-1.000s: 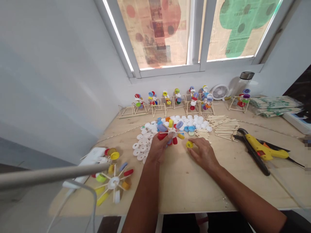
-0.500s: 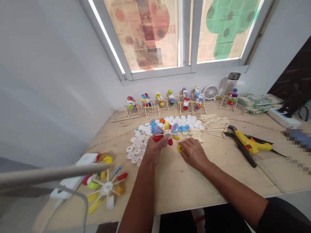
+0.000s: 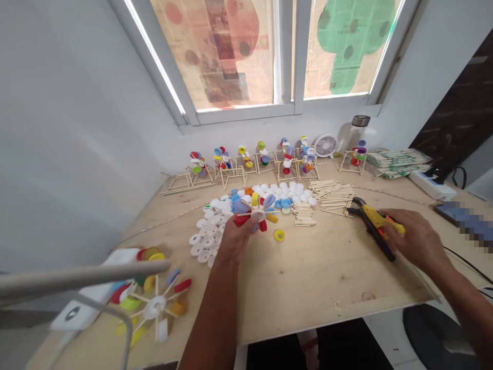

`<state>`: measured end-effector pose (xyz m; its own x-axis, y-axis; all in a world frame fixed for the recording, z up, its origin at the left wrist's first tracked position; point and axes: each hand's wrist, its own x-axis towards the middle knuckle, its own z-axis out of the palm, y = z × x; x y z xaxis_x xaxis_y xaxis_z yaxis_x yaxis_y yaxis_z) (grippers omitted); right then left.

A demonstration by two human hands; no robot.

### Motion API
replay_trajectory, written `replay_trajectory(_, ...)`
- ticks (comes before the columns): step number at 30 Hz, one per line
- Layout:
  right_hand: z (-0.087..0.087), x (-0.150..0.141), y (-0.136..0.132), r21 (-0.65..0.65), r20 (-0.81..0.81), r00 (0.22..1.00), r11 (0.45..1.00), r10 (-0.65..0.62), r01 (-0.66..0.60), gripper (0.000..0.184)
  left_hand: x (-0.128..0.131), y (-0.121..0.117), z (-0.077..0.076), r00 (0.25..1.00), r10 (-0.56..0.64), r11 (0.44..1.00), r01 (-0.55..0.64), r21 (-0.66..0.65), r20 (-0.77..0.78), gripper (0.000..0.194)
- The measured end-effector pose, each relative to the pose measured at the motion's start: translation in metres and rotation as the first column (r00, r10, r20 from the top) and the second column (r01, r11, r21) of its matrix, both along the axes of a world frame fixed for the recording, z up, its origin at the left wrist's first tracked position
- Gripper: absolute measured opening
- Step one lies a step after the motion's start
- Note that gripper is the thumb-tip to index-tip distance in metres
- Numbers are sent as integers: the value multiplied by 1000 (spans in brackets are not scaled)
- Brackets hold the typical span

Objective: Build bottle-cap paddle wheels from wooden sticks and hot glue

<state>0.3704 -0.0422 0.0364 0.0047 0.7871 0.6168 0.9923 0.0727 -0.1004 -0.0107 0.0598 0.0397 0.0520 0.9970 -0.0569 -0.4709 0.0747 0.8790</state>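
My left hand (image 3: pixel 234 237) is closed on a small wheel (image 3: pixel 258 215), which has a white hub, wooden spokes and coloured bottle caps at the spoke ends. To the right, my right hand (image 3: pixel 418 237) wraps round the handle of a yellow glue gun (image 3: pixel 374 218) lying on the table. A black tool (image 3: pixel 379 239) lies beside and partly under the gun; its kind is unclear. A loose yellow bottle cap (image 3: pixel 279 235) rests on the wood between my hands. Behind my left hand spreads a heap of mostly white bottle caps (image 3: pixel 208 241).
Wooden sticks (image 3: pixel 331 195) lie in piles behind the caps. Small stick frames with cap wheels (image 3: pixel 287 164) line the wall, beside a white fan (image 3: pixel 325 146). Another cap wheel (image 3: pixel 154 307) lies front left, near a white power strip (image 3: pixel 82 303) and a grey bar (image 3: pixel 84 275).
My right hand has let go of the yellow cap, leaving it on the table, and has moved right onto the glue gun. My left hand keeps holding the wheel. The view has shifted slightly.
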Motion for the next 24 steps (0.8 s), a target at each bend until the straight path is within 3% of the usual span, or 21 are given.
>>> replay_trajectory(2, -8, 29, -9, -79, 66, 994, 992, -89, 94, 26, 1, 0, 0, 1000, -9, 1000, 9, 2, 7, 33)
replay_trajectory(5, -19, 49, -15, -192, 125, 983, 968, -136, 158, 29, 2, 0, 0, 1000, -17, 1000, 17, -4, 8, 32)
replay_trajectory(10, -29, 51, -9, -271, 217, 970, 948, -106, 164, 40, 3, -1, 1, 1000, -11, 1000, 11, -3, 11, 32)
replay_trajectory(16, -28, 59, -1, -353, 272, 962, 927, -30, 129, 40, 3, -3, 2, 999, 6, 1000, -6, 1, 33, 32)
replay_trajectory(21, -21, 64, 2, -411, 116, 993, 910, -9, 56, 40, 4, -4, 6, 999, 16, 1000, -16, 10, 38, 32)
replay_trajectory(24, -9, 51, 5, -387, -19, 989, 914, -144, 125, 30, 4, -5, 8, 998, 32, 999, -33, 8, 48, 32)
